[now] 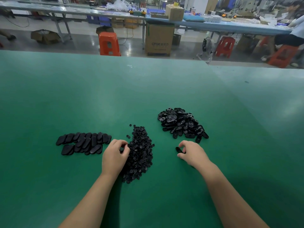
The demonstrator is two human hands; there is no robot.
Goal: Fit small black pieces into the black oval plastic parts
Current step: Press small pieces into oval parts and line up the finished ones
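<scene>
The right hand [192,153] pinches one oval part [179,150], long axis running far-left to near-right, low over the green tabletop [148,83]. The left hand [114,155], fingers curled, picks at the small-piece heap [139,152]; any piece held is hidden. Three piles: neat ovals [83,143] left, loose ovals [181,123] far right, too many to count.

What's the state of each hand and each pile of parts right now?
left hand: fingers curled, picking at the edge of the small-piece pile
right hand: grip pinching one oval part just above the table
small-piece pile: loose heap, centre
oval-part heap: jumbled, unsorted, far right
oval-part rows: laid out overlapping in two rows, left
green table: carries all three groups
</scene>
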